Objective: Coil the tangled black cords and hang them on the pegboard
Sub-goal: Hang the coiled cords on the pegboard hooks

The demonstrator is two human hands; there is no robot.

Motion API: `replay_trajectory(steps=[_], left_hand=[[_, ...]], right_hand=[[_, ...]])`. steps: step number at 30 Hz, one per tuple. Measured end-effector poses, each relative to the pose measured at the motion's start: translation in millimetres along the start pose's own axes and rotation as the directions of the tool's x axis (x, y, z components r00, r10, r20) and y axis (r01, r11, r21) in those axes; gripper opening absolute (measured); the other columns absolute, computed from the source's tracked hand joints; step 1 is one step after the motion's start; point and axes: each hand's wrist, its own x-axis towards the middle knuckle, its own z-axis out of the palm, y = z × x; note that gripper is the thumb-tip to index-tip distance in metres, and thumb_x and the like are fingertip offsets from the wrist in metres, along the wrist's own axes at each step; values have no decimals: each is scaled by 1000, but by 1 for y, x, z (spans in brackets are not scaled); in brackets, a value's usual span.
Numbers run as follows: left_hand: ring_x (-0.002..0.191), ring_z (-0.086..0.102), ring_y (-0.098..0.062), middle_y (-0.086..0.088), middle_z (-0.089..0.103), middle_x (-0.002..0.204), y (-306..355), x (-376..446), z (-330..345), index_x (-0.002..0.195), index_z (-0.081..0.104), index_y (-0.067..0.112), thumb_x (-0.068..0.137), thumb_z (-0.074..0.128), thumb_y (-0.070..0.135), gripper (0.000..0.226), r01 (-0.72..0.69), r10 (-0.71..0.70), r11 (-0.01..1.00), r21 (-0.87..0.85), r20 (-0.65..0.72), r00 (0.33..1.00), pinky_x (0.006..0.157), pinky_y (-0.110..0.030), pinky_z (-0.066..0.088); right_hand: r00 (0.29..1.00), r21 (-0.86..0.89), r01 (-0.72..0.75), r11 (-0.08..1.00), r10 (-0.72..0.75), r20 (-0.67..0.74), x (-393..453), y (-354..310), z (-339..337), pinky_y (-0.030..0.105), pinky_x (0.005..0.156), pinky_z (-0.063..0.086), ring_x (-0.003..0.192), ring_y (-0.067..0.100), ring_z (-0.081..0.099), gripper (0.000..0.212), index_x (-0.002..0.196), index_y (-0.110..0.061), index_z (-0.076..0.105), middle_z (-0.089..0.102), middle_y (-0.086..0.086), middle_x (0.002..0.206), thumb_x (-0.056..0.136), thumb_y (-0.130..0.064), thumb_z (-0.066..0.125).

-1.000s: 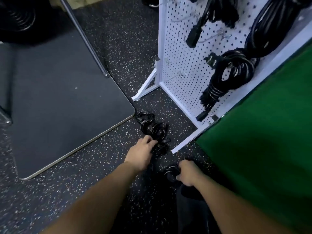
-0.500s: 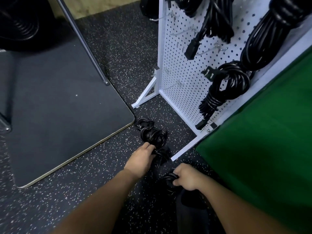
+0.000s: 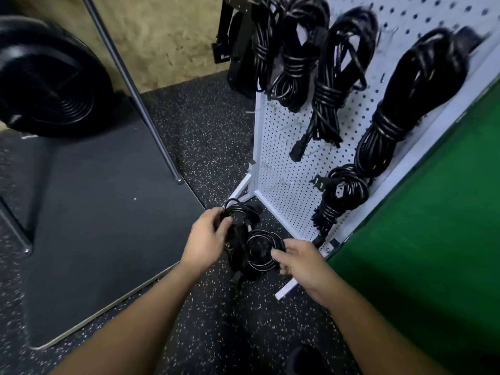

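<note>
Hands, left (image 3: 207,236) and right (image 3: 300,262), have lifted the gripped tangled cord (image 3: 250,239) off the floor (image 3: 205,147).

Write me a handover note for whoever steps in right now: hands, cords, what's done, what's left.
Left hand: grips the upper loops of the tangled cords.
Right hand: pinches the lower loops of the same bundle at its right edge.
The bundle is held between both hands just in front of the foot of the pegboard, above the speckled floor.
Done: several coiled cords already hang on the pegboard.
Left: untangle this bundle, coil it, and hang it; the bare patch at the pegboard's lower left looks like a likely place.
</note>
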Motion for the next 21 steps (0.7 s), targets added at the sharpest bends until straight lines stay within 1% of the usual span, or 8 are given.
replay_trajectory(steps=[3,5,7,10,11,14,18,21], left_hand=[[94,70,-3,14,76,105,31,28,-8,114,74,30,108,64,45,19,1,-2,996,-90,-17,1000,89,-34,58],[102,72,-3,16,77,112,46,44,-9,122,74,31,108,64,47,24,0,-3,988,-153,-16,1000,98,-39,59],[103,72,-6,15,78,112,58,57,-9,123,75,31,108,65,47,24,-5,0,977,-212,-23,1000,99,-41,59],[97,72,-8,13,78,107,73,70,-8,116,76,31,111,63,35,14,-36,31,958,-285,-23,999,91,-35,56],[97,71,-9,13,78,107,76,73,-8,116,75,31,111,63,34,14,-53,46,953,-298,-30,998,90,-33,55],[100,70,-10,12,77,108,78,84,-9,115,74,31,112,61,34,13,-83,74,936,-342,-39,996,88,-35,53],[106,72,-21,7,78,110,82,103,-14,116,72,32,110,57,41,18,-117,116,899,-422,-29,993,102,-51,57],[109,72,-20,8,78,113,90,121,-17,118,73,30,111,56,39,21,-148,160,893,-424,-9,987,104,-53,55]], right_hand=[[984,53,67,996,-57,-168,-2,-15,11,50,89,65,83,15,70,10,102,-21,77,79,2,93,107,-26,70],[962,73,129,989,-107,-250,-6,-27,14,30,75,63,83,8,73,9,108,-23,78,81,-7,92,108,-25,69],[920,83,182,980,-140,-365,-8,-35,14,16,70,56,86,1,74,7,111,-22,75,79,-9,91,109,-23,68],[844,78,218,973,-148,-516,-9,-44,19,19,76,51,100,8,70,42,147,-19,62,71,-8,107,108,-31,70],[820,64,238,969,-165,-548,-9,-47,20,19,76,49,102,8,69,43,150,-24,61,70,-6,109,108,-32,69],[761,60,314,948,-213,-613,-3,-55,21,19,76,51,100,8,69,24,127,-43,60,70,-5,105,108,-33,70],[697,23,345,938,-240,-676,12,-63,26,35,82,62,97,16,72,37,138,-25,68,71,0,103,106,-42,70],[623,-1,408,913,-279,-730,17,-75,30,38,77,61,83,8,69,20,116,-25,73,71,-3,94,106,-41,71]])
